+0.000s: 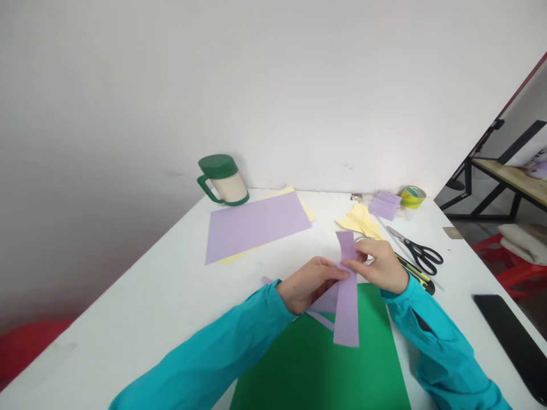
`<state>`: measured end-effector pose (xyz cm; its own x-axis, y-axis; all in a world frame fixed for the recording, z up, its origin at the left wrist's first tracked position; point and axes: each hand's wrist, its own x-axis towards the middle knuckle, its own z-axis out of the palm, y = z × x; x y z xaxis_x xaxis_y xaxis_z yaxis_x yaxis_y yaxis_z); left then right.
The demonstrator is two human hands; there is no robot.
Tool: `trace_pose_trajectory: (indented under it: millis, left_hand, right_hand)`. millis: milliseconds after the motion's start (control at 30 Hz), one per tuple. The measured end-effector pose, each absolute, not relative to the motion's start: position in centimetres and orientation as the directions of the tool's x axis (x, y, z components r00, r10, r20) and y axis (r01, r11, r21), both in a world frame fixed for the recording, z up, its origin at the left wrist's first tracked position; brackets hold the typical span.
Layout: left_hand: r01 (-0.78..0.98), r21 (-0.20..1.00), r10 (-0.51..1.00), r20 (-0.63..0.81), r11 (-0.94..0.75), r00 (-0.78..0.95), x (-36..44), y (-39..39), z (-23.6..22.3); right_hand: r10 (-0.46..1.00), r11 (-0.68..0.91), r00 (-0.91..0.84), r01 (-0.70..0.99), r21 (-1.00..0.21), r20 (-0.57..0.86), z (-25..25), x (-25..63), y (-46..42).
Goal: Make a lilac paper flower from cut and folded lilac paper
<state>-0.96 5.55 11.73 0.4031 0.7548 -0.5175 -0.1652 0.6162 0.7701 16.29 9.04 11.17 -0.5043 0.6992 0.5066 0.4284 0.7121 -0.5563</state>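
Between both hands is a long purple paper strip (347,310), raised over a green sheet (333,364). My left hand (311,280) pinches it from the left near its middle, thumb on the front. From the right, my right hand (380,263) pinches the strip a little higher, its thumb close to the left thumb. The strip's upper end bends back slightly and its lower end hangs free. Under my left hand lie more purple paper pieces (327,302), partly hidden by it.
A purple sheet (258,225) over yellow paper lies back left beside a green-lidded mug (224,179). Folded yellow paper (361,219), small purple paper (384,205), a tape roll (412,196), scissors (419,250) and a utility knife (421,279) lie right. A black flat object (510,341) is near the right edge.
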Motion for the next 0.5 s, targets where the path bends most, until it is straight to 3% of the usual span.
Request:
trace_pose_trajectory:
  millis: [67,133,333,500]
  left_hand:
    - [-0.159,0.777,0.76,-0.514,0.609,0.398,-1.1,5.6,11.7]
    - [-0.161,0.778,0.763,-0.514,0.607,0.392,-1.1,5.6,11.8]
    - [-0.168,0.721,0.694,-0.535,0.672,0.483,-1.0,5.1,12.2]
    - [-0.173,0.686,0.652,-0.537,0.707,0.535,-0.9,4.8,12.3]
  right_hand:
    - [0.694,0.709,-0.534,0.389,-0.589,0.482,11.3,16.3,9.1]
    - [0.623,0.773,-0.573,0.347,-0.531,0.533,11.1,16.3,9.2]
    - [0.295,0.926,-0.618,0.374,-0.058,0.729,10.0,16.4,9.8]
    - [0.226,0.913,-0.658,0.401,0.08,0.718,10.5,16.9,9.9]
